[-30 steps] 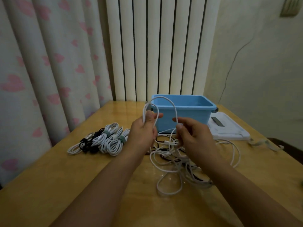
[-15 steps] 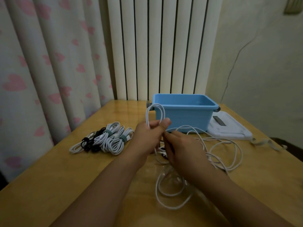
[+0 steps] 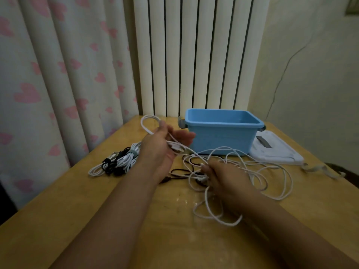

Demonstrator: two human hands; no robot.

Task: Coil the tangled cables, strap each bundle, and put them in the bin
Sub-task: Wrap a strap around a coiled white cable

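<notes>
A white cable [image 3: 258, 171] sprawls in loose loops on the wooden table [image 3: 58, 220], tangled with a black cable [image 3: 177, 170]. My left hand [image 3: 165, 146] is raised in front of the blue bin [image 3: 221, 138]. It holds a few coiled turns of the white cable [image 3: 148, 123] under its thumb, and the fingers point toward the bin. Lower and to the right, my right hand [image 3: 221, 177] rests on the tangle and pinches a strand of the white cable. The bin looks empty from here.
Several strapped white and black bundles [image 3: 118, 162] lie at the left of the table. A flat white device [image 3: 275, 152] lies right of the bin, with loose straps [image 3: 322, 169] near the right edge. Curtain and radiator stand behind.
My left hand swung left and upward with the coiled turns, its fingers opening out. My right hand dropped right and down onto the tangle, and the loose loops spread wider.
</notes>
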